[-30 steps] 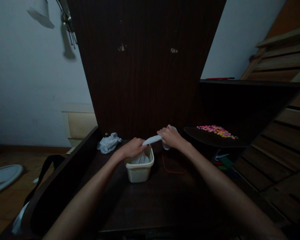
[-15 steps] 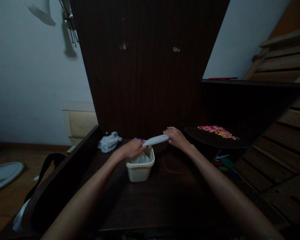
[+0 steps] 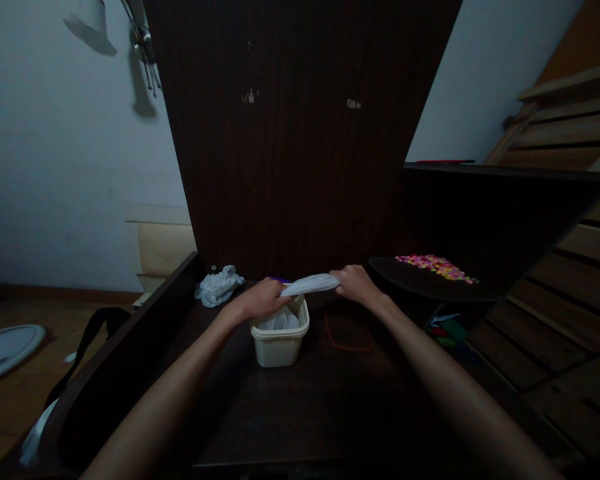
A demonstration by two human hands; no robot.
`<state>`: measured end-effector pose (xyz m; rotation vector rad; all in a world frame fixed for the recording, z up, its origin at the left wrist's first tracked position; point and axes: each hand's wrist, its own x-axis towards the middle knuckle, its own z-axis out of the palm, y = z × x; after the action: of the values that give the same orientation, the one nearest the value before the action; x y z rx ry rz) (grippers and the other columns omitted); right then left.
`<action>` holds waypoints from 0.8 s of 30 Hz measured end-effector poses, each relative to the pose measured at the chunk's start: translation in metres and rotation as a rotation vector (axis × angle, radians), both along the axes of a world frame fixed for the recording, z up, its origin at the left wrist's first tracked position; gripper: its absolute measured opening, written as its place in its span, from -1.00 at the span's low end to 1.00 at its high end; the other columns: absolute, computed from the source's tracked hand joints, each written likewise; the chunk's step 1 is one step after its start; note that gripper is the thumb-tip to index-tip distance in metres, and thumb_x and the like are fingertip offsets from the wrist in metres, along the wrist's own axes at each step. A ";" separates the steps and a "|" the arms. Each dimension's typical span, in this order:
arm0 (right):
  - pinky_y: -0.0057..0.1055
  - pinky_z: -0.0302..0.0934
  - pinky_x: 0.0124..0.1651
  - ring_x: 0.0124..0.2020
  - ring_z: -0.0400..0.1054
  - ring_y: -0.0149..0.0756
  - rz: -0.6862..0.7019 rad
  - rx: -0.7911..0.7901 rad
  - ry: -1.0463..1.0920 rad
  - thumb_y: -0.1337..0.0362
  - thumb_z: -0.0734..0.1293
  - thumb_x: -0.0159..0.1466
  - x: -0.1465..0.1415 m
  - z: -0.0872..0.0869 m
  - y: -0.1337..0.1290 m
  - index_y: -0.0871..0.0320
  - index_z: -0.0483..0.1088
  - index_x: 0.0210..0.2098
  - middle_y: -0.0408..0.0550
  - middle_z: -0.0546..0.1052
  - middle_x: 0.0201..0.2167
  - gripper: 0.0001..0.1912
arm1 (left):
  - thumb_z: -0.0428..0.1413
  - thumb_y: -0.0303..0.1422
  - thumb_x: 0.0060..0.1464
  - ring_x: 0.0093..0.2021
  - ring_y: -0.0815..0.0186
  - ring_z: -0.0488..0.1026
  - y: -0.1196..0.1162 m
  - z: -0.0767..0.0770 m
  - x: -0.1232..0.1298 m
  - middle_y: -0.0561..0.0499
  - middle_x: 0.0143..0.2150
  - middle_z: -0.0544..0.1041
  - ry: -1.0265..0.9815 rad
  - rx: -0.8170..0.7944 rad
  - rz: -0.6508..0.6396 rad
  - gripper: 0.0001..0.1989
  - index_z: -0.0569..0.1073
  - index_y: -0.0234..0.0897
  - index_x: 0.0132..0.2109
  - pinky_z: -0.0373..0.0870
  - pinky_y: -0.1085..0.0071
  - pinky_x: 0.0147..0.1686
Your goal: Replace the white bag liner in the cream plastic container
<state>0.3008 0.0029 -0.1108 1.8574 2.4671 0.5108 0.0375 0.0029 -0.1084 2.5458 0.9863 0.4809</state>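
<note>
A white plastic bag or cloth (image 3: 311,285) is stretched between my two hands, just above and behind a cream basket (image 3: 279,351). My left hand (image 3: 265,298) is closed on its left end, over the basket's back left rim. To the right of the basket, my right hand (image 3: 354,283) grips the other end, fingers wrapped round it. More white crumpled material (image 3: 283,319) lies inside the basket. A purple item (image 3: 279,279) shows partly behind my left hand.
A crumpled white bag (image 3: 219,286) sits at the desk's back left. A reddish rectangular ring or lid (image 3: 349,331) lies right of the basket. Small colourful pieces (image 3: 437,266) cover a corner shelf (image 3: 405,277) at the right. A raised side board (image 3: 130,347) borders the left.
My right hand has moved slightly down and right, and the stretched white material now lies more level. My left hand stays near the same spot, still holding its end.
</note>
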 end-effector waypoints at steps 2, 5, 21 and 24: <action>-0.34 0.25 -0.19 -0.16 0.57 -0.04 -0.003 -0.001 0.008 0.39 0.28 0.24 -0.001 0.001 -0.001 0.16 0.57 -0.13 0.16 0.66 -0.21 -0.73 | 0.05 -0.36 0.20 -0.43 0.28 0.49 0.001 -0.001 -0.001 0.02 -0.48 0.56 -0.026 -0.009 0.005 -0.77 0.56 -0.30 -0.36 0.26 0.48 -0.43; -0.34 0.25 -0.21 -0.16 0.56 -0.04 0.004 0.004 0.030 0.43 0.26 0.23 -0.004 0.003 -0.005 0.17 0.56 -0.13 0.15 0.66 -0.21 -0.71 | 0.08 -0.40 0.14 -0.33 0.26 0.53 0.002 0.000 -0.001 0.01 -0.36 0.60 -0.094 -0.013 0.010 -0.86 0.54 -0.31 -0.29 0.32 0.46 -0.34; -0.37 0.21 -0.24 -0.17 0.56 -0.02 -0.029 0.062 0.127 0.32 0.27 0.22 -0.029 0.019 -0.020 0.17 0.59 -0.18 0.14 0.67 -0.21 -0.73 | 0.12 -0.29 0.09 -0.35 0.27 0.47 0.001 0.012 0.016 0.00 -0.39 0.57 -0.313 -0.099 0.113 -0.78 0.57 -0.38 -0.30 0.30 0.47 -0.37; -0.34 0.24 -0.22 -0.19 0.56 0.00 -0.033 0.049 0.139 0.37 0.28 0.18 -0.029 0.018 -0.020 0.19 0.60 -0.23 0.17 0.66 -0.25 -0.73 | 0.05 -0.31 0.15 -0.43 0.30 0.42 0.000 0.009 0.018 0.06 -0.55 0.44 -0.260 -0.070 0.126 -0.70 0.51 -0.37 -0.47 0.21 0.49 -0.42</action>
<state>0.2721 -0.0170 -0.0927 2.0143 2.5254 0.4608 0.0558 0.0024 -0.0991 2.2964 1.0482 0.7765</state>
